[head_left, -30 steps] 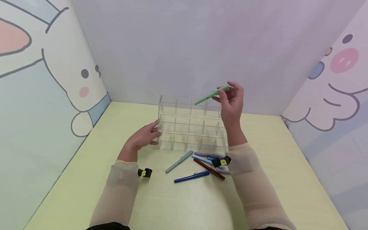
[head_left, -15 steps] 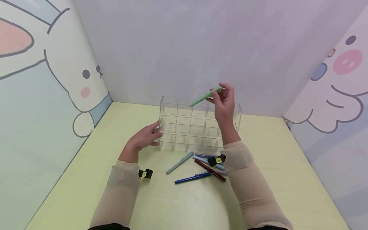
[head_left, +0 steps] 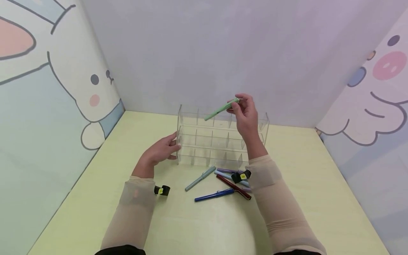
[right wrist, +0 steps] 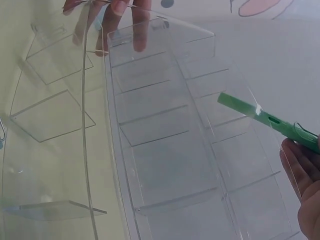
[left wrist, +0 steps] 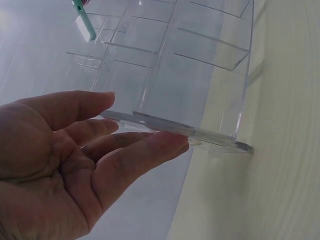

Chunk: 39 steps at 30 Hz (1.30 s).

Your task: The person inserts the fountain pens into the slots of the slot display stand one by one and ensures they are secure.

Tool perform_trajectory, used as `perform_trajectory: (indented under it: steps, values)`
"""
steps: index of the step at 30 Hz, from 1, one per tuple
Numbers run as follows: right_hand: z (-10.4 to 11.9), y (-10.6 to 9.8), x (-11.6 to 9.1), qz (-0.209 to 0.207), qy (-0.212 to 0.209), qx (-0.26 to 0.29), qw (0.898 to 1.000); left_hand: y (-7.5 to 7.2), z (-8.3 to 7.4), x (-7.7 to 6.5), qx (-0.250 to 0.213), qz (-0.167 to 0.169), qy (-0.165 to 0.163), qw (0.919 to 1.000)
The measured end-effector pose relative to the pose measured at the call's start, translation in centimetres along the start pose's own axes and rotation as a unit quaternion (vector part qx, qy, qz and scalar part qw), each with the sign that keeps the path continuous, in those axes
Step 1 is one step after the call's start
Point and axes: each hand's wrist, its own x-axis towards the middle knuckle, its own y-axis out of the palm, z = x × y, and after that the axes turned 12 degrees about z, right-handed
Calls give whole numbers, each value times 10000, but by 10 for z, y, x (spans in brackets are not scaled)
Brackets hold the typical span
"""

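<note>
A clear tiered organizer [head_left: 204, 142] with several compartments stands on the table. My right hand [head_left: 248, 118] pinches a light green pen [head_left: 220, 110] near its clip end, above the organizer's back row. The pen slants, its free end pointing down and left. In the right wrist view, that same green pen [right wrist: 260, 115] appears over the clear dividers, with the fingers at its clip end. My left hand [head_left: 162, 149] rests against the organizer's left side. In the left wrist view, its extended fingers [left wrist: 142, 155] touch the side panel without curling round it.
In front of the organizer lie a grey-green pen [head_left: 200, 179], a blue pen [head_left: 213, 195] and a dark red pen [head_left: 232, 186]. Light blue and purple pens [head_left: 224, 170] lie partly hidden by the right wrist's camera [head_left: 241, 176]. A pale wall [head_left: 204, 53] rises behind.
My right hand has carried the green pen left and slightly down over the organizer's back row. The left hand stays at the organizer's side, and the loose pens lie as before.
</note>
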Motion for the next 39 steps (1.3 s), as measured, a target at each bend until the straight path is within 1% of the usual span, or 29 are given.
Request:
perform_trajectory:
  steps: [4, 7, 11, 14, 18, 20, 25, 26, 31, 39]
  values:
    - [13, 0, -1, 291, 273, -421, 9983, 0, -2, 0, 21, -8, -2, 10000]
    - [15, -1, -2, 455, 464, -640, 9958, 0, -3, 0, 38, -2, -12, 10000]
    - [18, -1, -2, 695, 672, -1004, 9902, -1, -3, 0, 32, 22, 20, 10000]
    - [21, 0, -2, 862, 733, -1286, 9852, -1, -4, -2, 64, 35, 32, 10000]
    - [25, 1, -4, 1001, 722, -1609, 9792, 0, -5, -3, 93, 28, 12, 10000]
    - [19, 0, -3, 1030, 719, -1719, 9771, 0, -5, -3, 85, 20, -14, 10000]
    - [-7, -7, -2, 1041, 627, -1755, 9770, 0, -5, -3, 108, 19, -34, 9999]
    - [-9, -8, -2, 1045, 602, -1755, 9771, 0, -5, -3, 106, 27, -20, 9999]
    - [-10, -9, -2, 1084, 528, -1792, 9764, 0, -4, -3, 116, 33, -4, 9999]
    - [-7, -10, -2, 1141, 472, -2016, 9717, -1, -3, -3, 123, -44, -135, 9998]
